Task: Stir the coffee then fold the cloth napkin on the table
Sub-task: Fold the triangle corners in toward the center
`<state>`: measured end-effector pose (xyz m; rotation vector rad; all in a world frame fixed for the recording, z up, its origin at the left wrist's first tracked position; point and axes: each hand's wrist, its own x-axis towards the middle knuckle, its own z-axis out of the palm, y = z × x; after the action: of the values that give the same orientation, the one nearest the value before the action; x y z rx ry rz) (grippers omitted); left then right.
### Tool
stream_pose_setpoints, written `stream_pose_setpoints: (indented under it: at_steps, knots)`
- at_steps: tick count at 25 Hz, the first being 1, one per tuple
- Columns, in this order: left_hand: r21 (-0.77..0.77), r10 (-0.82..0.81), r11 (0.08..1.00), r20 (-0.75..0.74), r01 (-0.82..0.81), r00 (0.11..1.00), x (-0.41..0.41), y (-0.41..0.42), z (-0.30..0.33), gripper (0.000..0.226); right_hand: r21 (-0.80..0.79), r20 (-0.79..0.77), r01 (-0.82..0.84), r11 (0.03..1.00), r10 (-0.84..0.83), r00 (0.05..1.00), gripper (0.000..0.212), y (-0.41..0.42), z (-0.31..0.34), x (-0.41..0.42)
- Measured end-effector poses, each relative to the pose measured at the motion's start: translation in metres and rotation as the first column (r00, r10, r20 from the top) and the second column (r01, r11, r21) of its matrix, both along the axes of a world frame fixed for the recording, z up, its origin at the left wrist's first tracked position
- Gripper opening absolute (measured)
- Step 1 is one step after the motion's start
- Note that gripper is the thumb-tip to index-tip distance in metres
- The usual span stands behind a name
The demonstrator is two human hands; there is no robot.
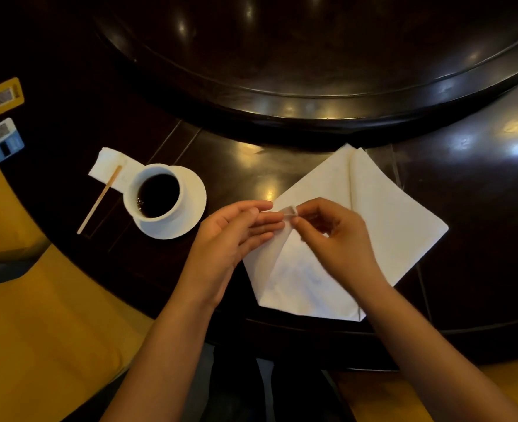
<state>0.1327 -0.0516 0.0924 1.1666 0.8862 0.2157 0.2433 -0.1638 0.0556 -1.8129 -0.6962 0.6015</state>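
A white cloth napkin lies partly folded on the dark table, its lower left part lifted. My right hand pinches a raised corner of it between thumb and fingers. My left hand meets the same corner from the left, fingertips touching the cloth. Left of the hands, a white cup of black coffee stands on a white saucer. A wooden stirrer lies beside the cup, its top end resting on a small white paper napkin.
A large dark raised turntable fills the table's centre behind the napkin. Two small cards, one yellow and one blue, lie at the far left. Yellow seat cushions sit below the table's edge.
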Motion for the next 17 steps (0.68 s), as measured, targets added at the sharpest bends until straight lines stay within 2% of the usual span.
stream_pose_setpoints:
  at_steps: [3,5,7,9,11,13,15,17]
  knots:
    - [0.203,-0.035,0.978,-0.051,0.044,0.998,0.017,-0.005,-0.010,0.020,-0.096,0.076,0.014,0.995,-0.007,0.997,0.009,0.002,-0.001,0.053]
    - [0.412,-0.068,0.905,-0.112,0.109,0.991,0.026,-0.008,-0.023,0.021,-0.179,0.113,-0.006,0.984,0.027,0.993,0.004,0.006,-0.004,0.089]
    - [0.620,-0.137,0.746,-0.211,0.241,0.968,0.032,-0.011,-0.038,0.026,-0.278,0.167,-0.052,0.959,0.101,0.981,0.006,0.012,-0.010,0.117]
    - [0.760,-0.234,0.514,-0.322,0.398,0.917,0.041,-0.017,-0.054,0.043,-0.383,0.198,-0.077,0.921,0.163,0.967,0.012,0.018,-0.019,0.136]
    - [0.790,-0.320,0.296,-0.449,0.538,0.835,0.054,-0.025,-0.069,0.059,-0.457,0.236,-0.063,0.887,0.190,0.953,0.017,0.023,-0.030,0.149]
    - [0.755,-0.346,0.141,-0.569,0.641,0.746,0.066,-0.034,-0.083,0.065,-0.489,0.291,-0.042,0.871,0.209,0.934,0.019,0.026,-0.038,0.154]
    - [0.729,-0.319,0.051,-0.635,0.682,0.703,0.072,-0.041,-0.097,0.066,-0.499,0.352,-0.014,0.867,0.218,0.910,0.018,0.028,-0.044,0.156]
    - [0.697,-0.284,0.013,-0.685,0.717,0.671,0.072,-0.045,-0.110,0.065,-0.497,0.425,0.022,0.868,0.221,0.878,0.019,0.030,-0.050,0.156]
